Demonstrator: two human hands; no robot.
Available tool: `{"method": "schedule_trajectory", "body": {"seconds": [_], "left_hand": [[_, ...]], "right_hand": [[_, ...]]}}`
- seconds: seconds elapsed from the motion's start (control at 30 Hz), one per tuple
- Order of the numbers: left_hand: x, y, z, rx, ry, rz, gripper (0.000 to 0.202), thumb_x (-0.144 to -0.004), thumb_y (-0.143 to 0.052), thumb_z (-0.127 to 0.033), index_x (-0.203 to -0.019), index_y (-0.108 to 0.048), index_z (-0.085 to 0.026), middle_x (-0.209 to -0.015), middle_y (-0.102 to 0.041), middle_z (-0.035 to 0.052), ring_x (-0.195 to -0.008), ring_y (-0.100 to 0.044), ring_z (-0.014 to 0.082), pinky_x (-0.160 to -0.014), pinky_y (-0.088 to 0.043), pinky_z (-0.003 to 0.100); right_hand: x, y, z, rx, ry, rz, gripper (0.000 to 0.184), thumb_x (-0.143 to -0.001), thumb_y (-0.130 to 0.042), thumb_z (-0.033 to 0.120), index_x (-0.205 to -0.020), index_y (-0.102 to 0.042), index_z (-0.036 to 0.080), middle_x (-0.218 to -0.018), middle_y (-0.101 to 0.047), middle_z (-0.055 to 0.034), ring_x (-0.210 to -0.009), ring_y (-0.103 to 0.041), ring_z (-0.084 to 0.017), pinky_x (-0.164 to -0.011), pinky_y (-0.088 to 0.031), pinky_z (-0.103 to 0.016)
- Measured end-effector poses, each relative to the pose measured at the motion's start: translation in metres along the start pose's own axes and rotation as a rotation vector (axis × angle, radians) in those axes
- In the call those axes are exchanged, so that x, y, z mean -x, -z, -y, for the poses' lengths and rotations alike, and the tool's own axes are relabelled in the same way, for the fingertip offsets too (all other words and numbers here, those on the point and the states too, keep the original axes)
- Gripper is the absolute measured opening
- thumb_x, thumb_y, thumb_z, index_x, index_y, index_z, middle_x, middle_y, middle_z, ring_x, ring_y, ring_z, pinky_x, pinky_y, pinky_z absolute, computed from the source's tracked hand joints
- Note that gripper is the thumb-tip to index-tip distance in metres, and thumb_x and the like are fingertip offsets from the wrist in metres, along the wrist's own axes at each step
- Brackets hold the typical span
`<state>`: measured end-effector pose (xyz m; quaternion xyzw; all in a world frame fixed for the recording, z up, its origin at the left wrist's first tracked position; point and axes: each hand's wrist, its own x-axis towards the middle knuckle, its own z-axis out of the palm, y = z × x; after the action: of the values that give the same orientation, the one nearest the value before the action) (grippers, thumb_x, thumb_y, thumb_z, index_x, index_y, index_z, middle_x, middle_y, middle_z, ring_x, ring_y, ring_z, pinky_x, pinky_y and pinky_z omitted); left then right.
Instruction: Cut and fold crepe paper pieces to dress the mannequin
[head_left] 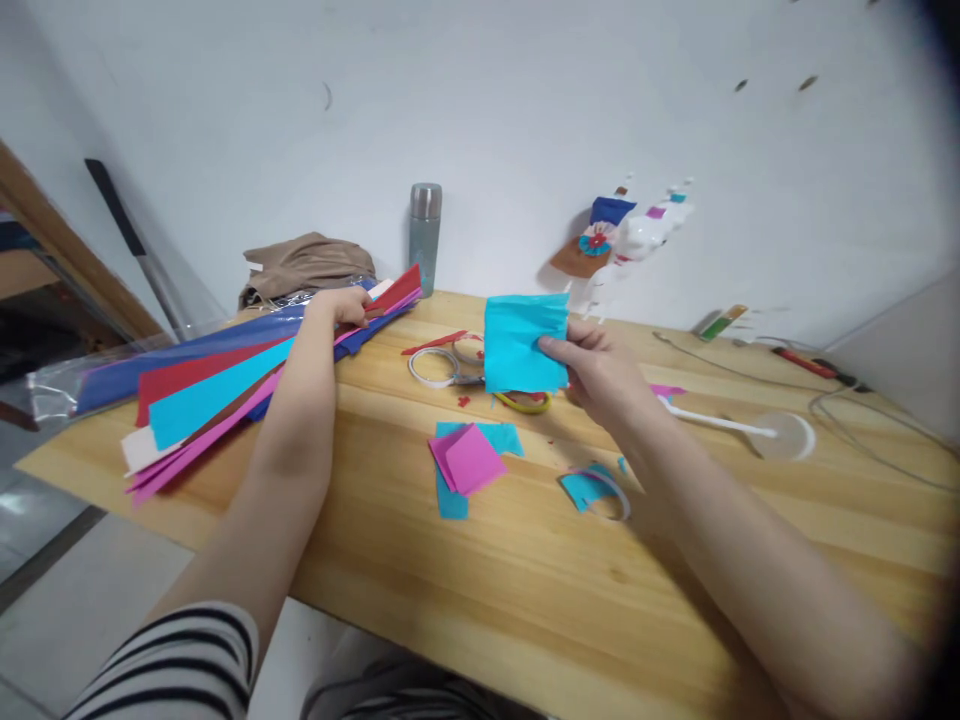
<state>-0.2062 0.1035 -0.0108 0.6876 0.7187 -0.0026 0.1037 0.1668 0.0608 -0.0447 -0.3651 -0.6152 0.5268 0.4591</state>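
Note:
My right hand pinches a square turquoise piece of crepe paper and holds it up above the table. My left hand is closed over the far part of a bundle of long crepe paper strips in red, turquoise, brown, pink and blue; how many strips it grips I cannot tell. Between my arms lies a folded pink paper square, on top of turquoise paper scraps. Scissors with yellow handles are partly hidden under the raised square.
Tape rolls lie mid-table, and a white ring overlaps a turquoise scrap. A grey flask and brown cloth stand at the wall. To the right are a white stick with a round base and a cable.

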Motion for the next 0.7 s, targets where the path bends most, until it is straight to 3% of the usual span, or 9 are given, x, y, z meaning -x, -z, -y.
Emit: {"method": "schedule_trajectory", "body": {"seconds": [0.1, 0.17, 0.27, 0.33, 0.4, 0.47, 0.57, 0.7], "left_hand": [[0.008, 0.008, -0.009, 0.040, 0.010, 0.004, 0.013, -0.076, -0.074, -0.018, -0.075, -0.062, -0.014, -0.056, -0.052, -0.0078, -0.070, -0.050, 0.0104, -0.078, -0.043, 0.023], [0.014, 0.014, -0.028, 0.087, -0.011, -0.022, 0.011, -0.080, -0.071, -0.022, -0.079, -0.065, -0.013, -0.058, -0.057, -0.0044, -0.076, -0.056, 0.0136, -0.080, -0.045, 0.025], [0.029, 0.025, -0.075, 0.211, -0.141, -0.101, 0.032, -0.096, -0.055, -0.040, -0.109, -0.070, -0.015, -0.094, -0.075, 0.0030, -0.097, -0.063, 0.0161, -0.086, -0.048, 0.025], [0.043, 0.029, -0.109, 0.503, -0.319, -0.088, 0.057, -0.105, -0.030, -0.056, -0.129, -0.064, -0.017, -0.117, -0.075, 0.0082, -0.103, -0.067, 0.0166, -0.086, -0.051, 0.027], [0.059, 0.030, -0.138, 0.682, -0.446, 0.039, 0.067, -0.105, -0.020, -0.062, -0.124, -0.066, -0.016, -0.115, -0.076, 0.0108, -0.101, -0.068, 0.0184, -0.083, -0.053, 0.029], [0.070, 0.026, -0.161, 0.682, -0.522, 0.067, 0.055, -0.106, -0.032, -0.055, -0.108, -0.070, -0.016, -0.107, -0.076, 0.0088, -0.099, -0.068, 0.0180, -0.082, -0.053, 0.028], [0.076, 0.018, -0.180, 0.719, -0.479, -0.035, 0.022, -0.100, -0.057, -0.031, -0.091, -0.067, -0.013, -0.090, -0.072, 0.0056, -0.088, -0.068, 0.0160, -0.077, -0.053, 0.028], [0.075, 0.021, -0.179, 0.698, -0.401, -0.176, 0.020, -0.099, -0.056, -0.022, -0.086, -0.067, -0.011, -0.081, -0.068, 0.0029, -0.084, -0.065, 0.0151, -0.076, -0.051, 0.031]], "right_hand": [[0.000, 0.000, 0.000, -0.005, -0.015, 0.023, 0.029, -0.063, -0.091, 0.052, -0.072, -0.075, 0.029, -0.069, -0.075, -0.0014, -0.055, -0.062, -0.018, -0.055, -0.054, -0.035], [0.000, -0.003, 0.000, -0.013, -0.026, 0.047, 0.031, -0.064, -0.090, 0.053, -0.070, -0.074, 0.027, -0.065, -0.073, -0.0018, -0.052, -0.060, -0.017, -0.052, -0.052, -0.034], [0.003, -0.007, 0.003, -0.038, -0.051, 0.063, 0.032, -0.062, -0.090, 0.052, -0.069, -0.073, 0.025, -0.061, -0.070, -0.0010, -0.049, -0.056, -0.015, -0.049, -0.048, -0.031], [0.005, -0.009, 0.007, -0.061, -0.069, 0.057, 0.032, -0.060, -0.090, 0.050, -0.067, -0.072, 0.024, -0.060, -0.070, 0.0000, -0.047, -0.055, -0.014, -0.047, -0.047, -0.028], [0.007, -0.010, 0.011, -0.092, -0.075, 0.043, 0.030, -0.059, -0.090, 0.046, -0.067, -0.072, 0.024, -0.062, -0.071, 0.0006, -0.049, -0.056, -0.013, -0.049, -0.048, -0.028], [0.007, -0.010, 0.014, -0.130, -0.059, 0.015, 0.027, -0.060, -0.090, 0.042, -0.070, -0.073, 0.024, -0.065, -0.073, 0.0002, -0.054, -0.060, -0.015, -0.055, -0.052, -0.029], [0.005, -0.007, 0.017, -0.140, -0.032, -0.030, 0.024, -0.063, -0.088, 0.040, -0.072, -0.072, 0.025, -0.067, -0.072, -0.0008, -0.058, -0.062, -0.017, -0.059, -0.054, -0.031], [0.003, 0.006, 0.028, -0.065, 0.052, -0.093, 0.028, -0.067, -0.087, 0.043, -0.062, -0.067, 0.024, -0.055, -0.059, 0.0023, -0.047, -0.049, -0.011, -0.046, -0.042, -0.026]]}}
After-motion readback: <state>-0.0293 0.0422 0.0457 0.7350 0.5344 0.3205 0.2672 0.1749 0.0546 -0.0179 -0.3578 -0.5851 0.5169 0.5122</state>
